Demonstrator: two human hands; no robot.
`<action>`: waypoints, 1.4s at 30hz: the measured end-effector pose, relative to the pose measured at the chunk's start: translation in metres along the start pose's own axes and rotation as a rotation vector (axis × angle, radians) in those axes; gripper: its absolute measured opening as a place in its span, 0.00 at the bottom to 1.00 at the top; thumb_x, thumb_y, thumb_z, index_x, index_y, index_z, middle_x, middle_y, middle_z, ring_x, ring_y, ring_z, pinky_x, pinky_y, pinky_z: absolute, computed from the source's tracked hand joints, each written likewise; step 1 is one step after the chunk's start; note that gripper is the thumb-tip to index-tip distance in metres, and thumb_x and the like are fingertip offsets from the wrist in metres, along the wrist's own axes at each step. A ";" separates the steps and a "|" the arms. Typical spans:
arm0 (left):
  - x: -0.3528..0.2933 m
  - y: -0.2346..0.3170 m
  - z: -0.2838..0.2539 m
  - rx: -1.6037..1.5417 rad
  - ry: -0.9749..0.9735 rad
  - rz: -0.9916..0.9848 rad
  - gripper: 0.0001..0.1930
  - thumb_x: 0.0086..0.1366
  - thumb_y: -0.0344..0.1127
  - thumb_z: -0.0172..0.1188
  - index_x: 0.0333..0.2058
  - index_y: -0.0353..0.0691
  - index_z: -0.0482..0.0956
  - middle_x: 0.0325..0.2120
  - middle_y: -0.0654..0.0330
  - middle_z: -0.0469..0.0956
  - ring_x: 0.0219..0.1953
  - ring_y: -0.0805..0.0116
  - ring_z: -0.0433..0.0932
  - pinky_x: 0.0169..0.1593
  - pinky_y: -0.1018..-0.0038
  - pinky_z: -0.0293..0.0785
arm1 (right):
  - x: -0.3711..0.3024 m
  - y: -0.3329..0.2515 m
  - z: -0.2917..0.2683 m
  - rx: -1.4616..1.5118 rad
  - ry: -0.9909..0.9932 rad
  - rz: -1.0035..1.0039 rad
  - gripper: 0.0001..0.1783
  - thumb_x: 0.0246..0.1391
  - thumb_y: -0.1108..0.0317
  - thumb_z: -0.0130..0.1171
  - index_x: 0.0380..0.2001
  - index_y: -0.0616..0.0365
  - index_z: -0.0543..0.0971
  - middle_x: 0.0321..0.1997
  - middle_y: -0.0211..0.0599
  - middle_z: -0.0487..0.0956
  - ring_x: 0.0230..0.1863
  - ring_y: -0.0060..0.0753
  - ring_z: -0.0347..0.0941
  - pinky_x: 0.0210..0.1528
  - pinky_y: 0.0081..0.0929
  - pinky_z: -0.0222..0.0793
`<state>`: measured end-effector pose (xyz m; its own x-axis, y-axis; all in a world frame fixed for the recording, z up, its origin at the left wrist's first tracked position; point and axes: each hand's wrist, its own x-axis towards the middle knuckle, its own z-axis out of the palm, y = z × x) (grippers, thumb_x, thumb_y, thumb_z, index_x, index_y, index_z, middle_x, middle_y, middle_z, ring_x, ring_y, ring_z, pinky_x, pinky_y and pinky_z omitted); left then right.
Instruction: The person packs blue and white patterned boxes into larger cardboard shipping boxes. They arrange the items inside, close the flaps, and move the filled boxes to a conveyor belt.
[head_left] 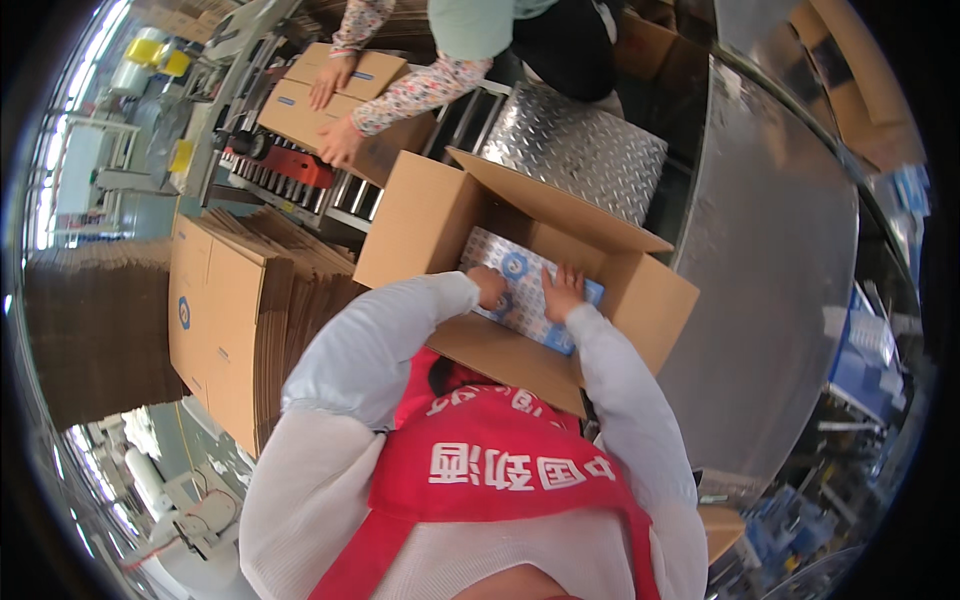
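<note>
Open carton (pixel 410 225): landmark for all places; brown cardboard, matt, box-shaped, with its flaps folded outward and its mouth facing up.
Patterned package (pixel 525 302): inside the open carton, low down; flat rectangular top in white and pale blue, with a small repeated print and round blue emblems; blue shows along its right end. Whether it is one piece or several cannot be told.
Left grip (pixel 487 287): inside the open carton, at the left part of the package; fingers curled. Whether they close on anything cannot be told.
Right grip (pixel 563 292): inside the open carton, toward its right; unclenched, fingers extended and spread on the package's top.
Sleeves (pixel 360 345): pale, smooth, slightly glossy; both cross the open carton's near side.
Edges and room: a strip of brown interior shows between the package and the open carton's far wall; the flap edges stand around both wrists.
Tread plate (pixel 575 150): beyond the open carton; grey metal, raised diamond texture.
Metal surface (pixel 765 280): right of the open carton; smooth, dull grey, long edges bowed by the lens.
Flattened cartons (pixel 220 320): left of the open carton; stacked brown sheets, layered edges.
</note>
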<state>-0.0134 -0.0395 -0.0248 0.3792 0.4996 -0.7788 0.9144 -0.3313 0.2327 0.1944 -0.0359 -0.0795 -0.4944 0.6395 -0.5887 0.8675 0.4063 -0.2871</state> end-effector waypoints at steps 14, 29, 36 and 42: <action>0.080 -0.006 0.013 0.126 0.068 -0.170 0.51 0.33 0.73 0.73 0.50 0.39 0.76 0.50 0.49 0.76 0.55 0.50 0.74 0.58 0.61 0.71 | -0.176 0.184 -0.017 1.673 0.538 0.250 0.13 0.57 0.70 0.58 0.45 0.62 0.75 0.31 0.41 0.78 0.35 0.31 0.77 0.36 0.29 0.73; 0.020 0.313 -0.212 -0.101 0.917 0.738 0.15 0.55 0.27 0.67 0.42 0.35 0.77 0.38 0.50 0.76 0.42 0.47 0.75 0.46 0.60 0.73 | -0.260 0.438 -0.166 -0.260 1.062 0.755 0.11 0.52 0.67 0.57 0.38 0.56 0.82 0.70 0.51 0.60 0.72 0.61 0.53 0.69 0.68 0.45; 0.110 0.440 -0.244 -0.062 0.672 0.349 0.59 0.46 0.51 0.75 0.70 0.36 0.48 0.62 0.33 0.57 0.62 0.28 0.58 0.64 0.53 0.61 | -0.411 0.246 -0.074 0.316 1.288 0.658 0.24 0.53 0.65 0.64 0.54 0.56 0.76 0.65 0.45 0.69 0.69 0.49 0.59 0.70 0.53 0.51; 0.098 0.380 -0.273 -0.914 0.439 0.900 0.62 0.48 0.34 0.75 0.72 0.38 0.37 0.64 0.44 0.60 0.61 0.56 0.68 0.63 0.64 0.66 | -0.596 0.165 0.235 0.519 1.690 1.712 0.28 0.64 0.67 0.54 0.63 0.65 0.64 0.66 0.49 0.64 0.70 0.48 0.57 0.67 0.47 0.59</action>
<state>0.4096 0.1025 0.1465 0.7471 0.6624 0.0554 0.0294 -0.1162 0.9928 0.6453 -0.5039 0.0465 0.9386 -0.0524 0.3410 0.1964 -0.7315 -0.6529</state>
